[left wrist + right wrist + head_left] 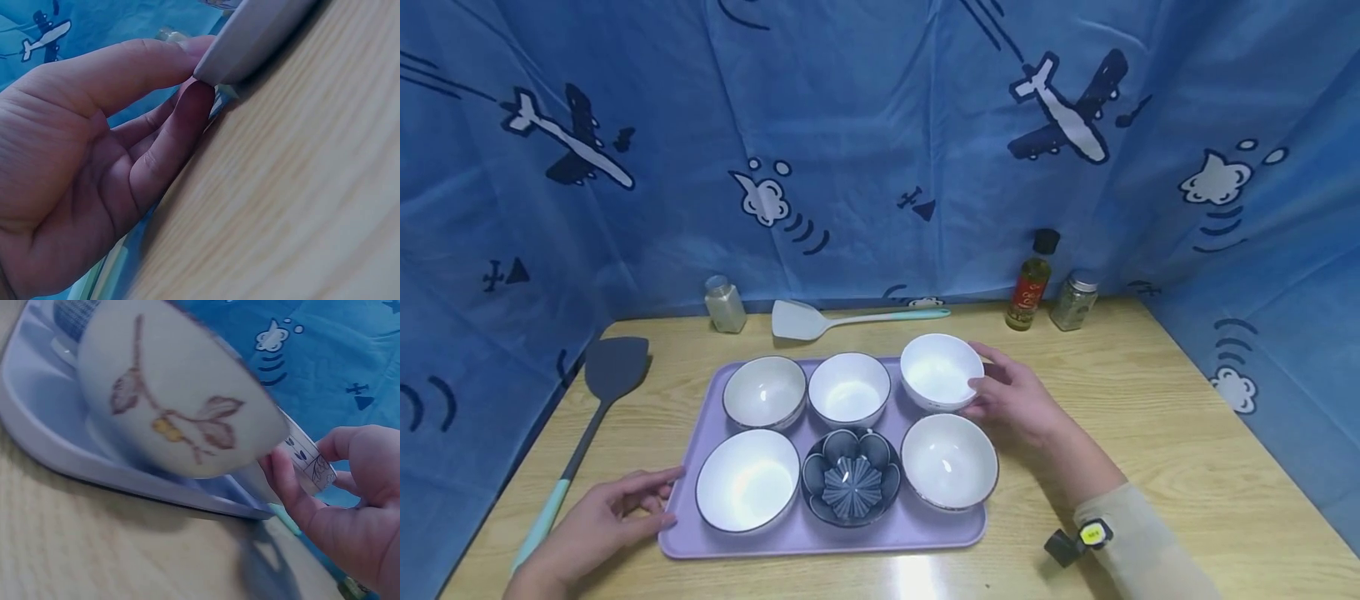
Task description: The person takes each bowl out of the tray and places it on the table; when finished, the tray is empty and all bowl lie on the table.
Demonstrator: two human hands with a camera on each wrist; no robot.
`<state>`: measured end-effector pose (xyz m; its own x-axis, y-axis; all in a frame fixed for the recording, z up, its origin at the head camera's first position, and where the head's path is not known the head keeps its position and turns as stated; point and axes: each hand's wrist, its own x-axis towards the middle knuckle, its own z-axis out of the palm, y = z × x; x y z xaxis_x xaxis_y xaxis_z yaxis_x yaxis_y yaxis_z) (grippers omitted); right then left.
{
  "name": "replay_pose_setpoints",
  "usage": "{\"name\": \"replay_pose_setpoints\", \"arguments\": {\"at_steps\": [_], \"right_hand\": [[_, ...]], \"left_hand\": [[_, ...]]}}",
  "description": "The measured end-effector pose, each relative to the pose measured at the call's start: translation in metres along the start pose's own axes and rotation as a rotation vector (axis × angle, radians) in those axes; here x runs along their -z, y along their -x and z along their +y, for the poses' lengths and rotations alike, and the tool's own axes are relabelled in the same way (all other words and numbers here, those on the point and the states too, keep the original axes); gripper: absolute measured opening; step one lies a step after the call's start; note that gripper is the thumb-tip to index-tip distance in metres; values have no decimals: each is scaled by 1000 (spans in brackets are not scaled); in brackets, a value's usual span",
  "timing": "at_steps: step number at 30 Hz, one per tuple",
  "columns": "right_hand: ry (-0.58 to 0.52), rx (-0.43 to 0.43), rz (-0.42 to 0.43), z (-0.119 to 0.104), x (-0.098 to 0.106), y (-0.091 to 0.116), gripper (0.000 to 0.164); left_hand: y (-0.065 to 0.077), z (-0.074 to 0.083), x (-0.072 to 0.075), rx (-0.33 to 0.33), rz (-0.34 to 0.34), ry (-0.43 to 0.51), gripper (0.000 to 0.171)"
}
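A lilac tray (917,531) carries several bowls in two rows. My left hand (602,521) pinches its left edge; in the left wrist view, thumb and fingertips meet at the tray's rim (231,53). At the back right corner my right hand (1018,396) holds a white bowl (940,371) by its side. The right wrist view shows a dark pattern on that bowl (312,465). In front of it sits a cream bowl (950,462) with a leaf-branch design outside. A dark petal-shaped bowl (852,487) lies at front centre, beside a wide white bowl (748,481).
Behind the tray lie a pale spatula (801,320) and a small jar (725,306). An oil bottle (1028,292) and a spice jar (1075,302) stand at the back right. A dark turner (613,367) with a mint handle lies at the left.
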<state>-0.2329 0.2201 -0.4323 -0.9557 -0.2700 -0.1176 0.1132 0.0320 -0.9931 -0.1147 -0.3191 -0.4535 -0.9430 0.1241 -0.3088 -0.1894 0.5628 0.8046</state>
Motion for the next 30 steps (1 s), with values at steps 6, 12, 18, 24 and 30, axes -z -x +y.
{"name": "replay_pose_setpoints", "arguments": {"at_steps": [6, 12, 18, 24, 30], "right_hand": [[-27, 44, 48, -9, 18, 1, 67], [-26, 54, 126, -12, 35, 4, 69], [-10, 43, 177, -8, 44, 2, 70], [-22, 48, 191, -3, 48, 2, 68], [-51, 17, 196, 1, 50, 1, 67]], "left_hand": [[-1, -2, 1, -6, -7, 32, 69], [0, -1, 0, 2, -2, 28, 70], [0, -3, 2, -13, -9, 18, 68], [-1, -1, 0, 29, -1, 14, 72], [-1, 0, -1, 30, 10, 10, 71]]}}
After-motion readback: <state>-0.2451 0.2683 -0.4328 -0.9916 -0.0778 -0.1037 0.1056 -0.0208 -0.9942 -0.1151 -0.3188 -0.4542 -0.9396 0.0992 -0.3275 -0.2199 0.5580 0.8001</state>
